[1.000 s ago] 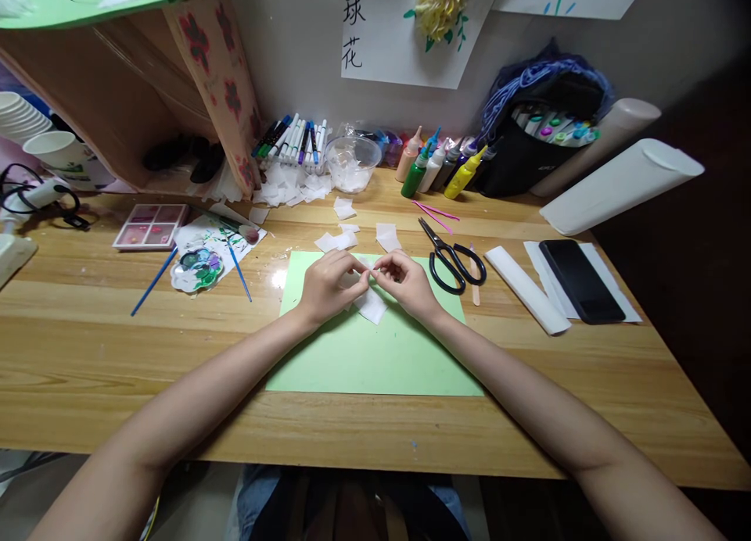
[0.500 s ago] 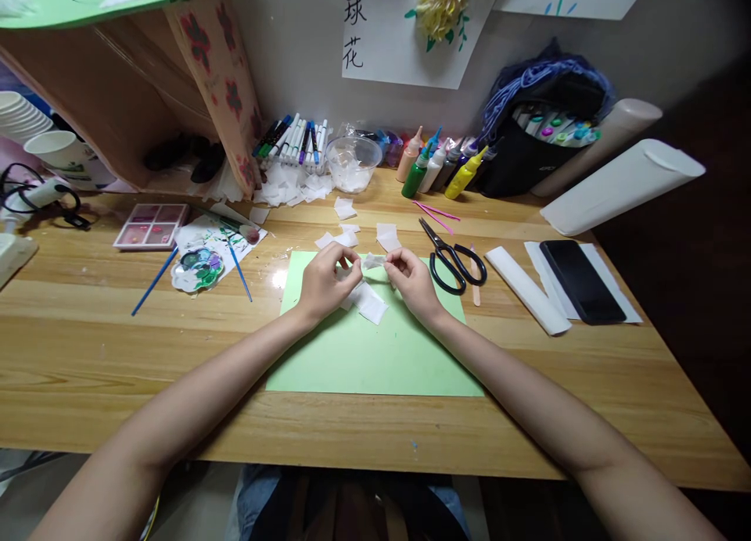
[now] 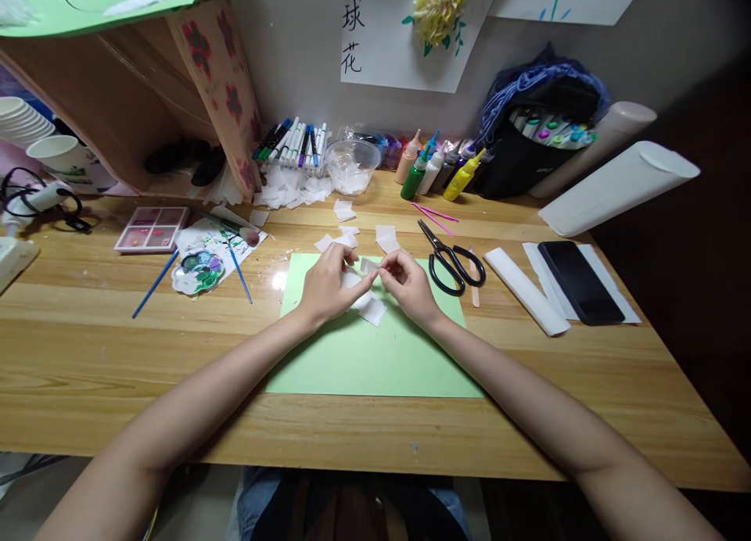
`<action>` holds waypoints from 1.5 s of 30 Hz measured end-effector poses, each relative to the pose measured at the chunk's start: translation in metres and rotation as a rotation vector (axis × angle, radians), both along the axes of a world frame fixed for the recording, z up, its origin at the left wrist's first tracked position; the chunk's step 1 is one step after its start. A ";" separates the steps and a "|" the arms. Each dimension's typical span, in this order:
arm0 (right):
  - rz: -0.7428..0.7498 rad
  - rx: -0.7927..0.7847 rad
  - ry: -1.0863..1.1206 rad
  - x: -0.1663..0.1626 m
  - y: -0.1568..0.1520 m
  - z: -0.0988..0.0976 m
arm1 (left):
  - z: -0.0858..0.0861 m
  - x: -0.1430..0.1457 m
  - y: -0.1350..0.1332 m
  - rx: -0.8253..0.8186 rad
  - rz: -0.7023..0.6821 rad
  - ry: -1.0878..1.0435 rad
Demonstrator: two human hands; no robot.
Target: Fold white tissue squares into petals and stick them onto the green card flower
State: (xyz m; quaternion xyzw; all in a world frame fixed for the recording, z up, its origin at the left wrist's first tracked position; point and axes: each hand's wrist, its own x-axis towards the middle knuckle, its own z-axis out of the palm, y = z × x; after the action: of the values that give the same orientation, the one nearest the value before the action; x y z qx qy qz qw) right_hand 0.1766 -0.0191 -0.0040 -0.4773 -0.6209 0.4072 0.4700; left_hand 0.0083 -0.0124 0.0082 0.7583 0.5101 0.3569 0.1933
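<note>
Above the green paper sheet (image 3: 375,361), my right hand (image 3: 409,284) pinches a small piece of white tissue paper (image 3: 368,266) between thumb and fingertips. My left hand (image 3: 329,287) is just to the left, its thumb stretched toward the right fingertips and apart from its bent fingers. Whether that thumb touches the small piece cannot be made out. More white paper squares (image 3: 372,309) lie on the green sheet below my hands, partly hidden by the left one. Other loose white squares (image 3: 386,238) rest on the wooden table just beyond the sheet.
Black-handled scissors (image 3: 450,259) and a wooden stick (image 3: 475,291) lie to the right, near a white paper roll (image 3: 526,291) and a phone (image 3: 580,281). Paint bottles (image 3: 415,173), a clear bowl (image 3: 353,166) and markers (image 3: 296,144) line the back. A paint palette (image 3: 198,272) sits left.
My left thumb has opened away from its fingers and stretched to the right. My right hand has moved slightly left with the small paper piece.
</note>
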 end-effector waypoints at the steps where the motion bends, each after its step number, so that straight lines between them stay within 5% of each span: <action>1: 0.011 0.029 -0.030 0.000 -0.001 0.001 | 0.000 0.000 -0.001 0.017 -0.001 0.023; 13: 0.064 0.011 -0.236 -0.003 -0.005 0.006 | -0.004 0.002 -0.001 0.153 -0.138 0.174; 21: -0.012 -0.023 -0.054 0.001 -0.002 0.001 | -0.002 -0.002 0.004 -0.065 -0.104 -0.153; 28: -0.079 -0.101 0.081 0.003 0.002 -0.002 | -0.009 -0.008 0.017 -0.166 0.132 -0.425; 35: -0.071 -0.121 0.003 0.002 0.002 -0.002 | -0.016 -0.014 0.028 -0.032 0.394 -0.285; 38: -0.064 -0.133 0.004 0.001 0.002 -0.002 | -0.011 -0.010 0.021 0.155 0.280 -0.144; 42: -0.025 -0.134 0.012 0.002 0.002 -0.001 | -0.004 -0.004 0.007 0.259 -0.075 0.053; 45: 0.034 -0.127 0.013 0.002 0.002 0.000 | -0.003 -0.001 0.002 0.267 -0.108 0.102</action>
State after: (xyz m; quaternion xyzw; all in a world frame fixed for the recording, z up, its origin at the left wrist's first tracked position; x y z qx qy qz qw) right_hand 0.1787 -0.0170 -0.0035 -0.4927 -0.5989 0.4568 0.4357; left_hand 0.0075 -0.0105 0.0051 0.8208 0.4259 0.3715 0.0837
